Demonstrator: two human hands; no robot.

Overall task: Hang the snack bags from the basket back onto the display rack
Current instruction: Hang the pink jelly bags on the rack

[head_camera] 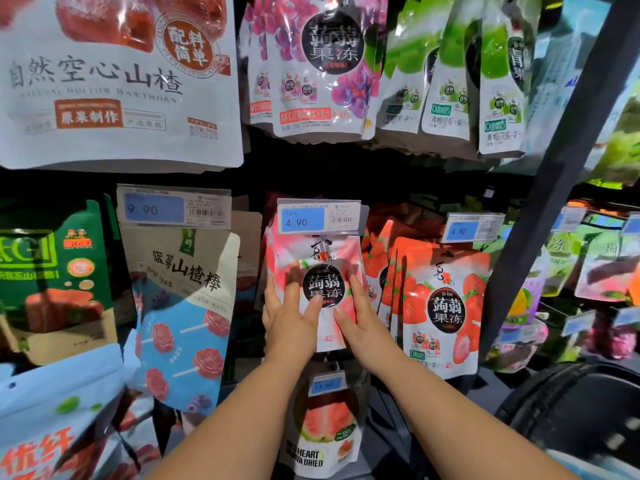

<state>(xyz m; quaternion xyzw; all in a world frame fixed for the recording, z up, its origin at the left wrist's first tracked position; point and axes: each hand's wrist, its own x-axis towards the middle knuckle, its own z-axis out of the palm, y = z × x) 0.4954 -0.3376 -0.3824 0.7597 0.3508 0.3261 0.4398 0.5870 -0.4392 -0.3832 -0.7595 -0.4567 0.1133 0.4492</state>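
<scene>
A pink peach jelly snack bag (320, 258) with a black round label hangs under the 4.90 price tag (318, 218) in the middle row of the display rack. My left hand (289, 306) lies flat against the bag's left side, fingers spread. My right hand (358, 310) presses on its right side, fingers stretched upward. Both hands touch the bag's front; whether the bag's hole sits on the hook is hidden behind the tag. The dark basket (581, 417) shows at the lower right.
Strawberry jelly bags (446, 306) hang just right of the peach bag. A blueberry hawthorn bag (183, 306) hangs to the left, a guava bag (327, 434) below. Purple (322, 64) and green (450, 74) jelly bags hang above. A dark rack post (554, 174) slants down on the right.
</scene>
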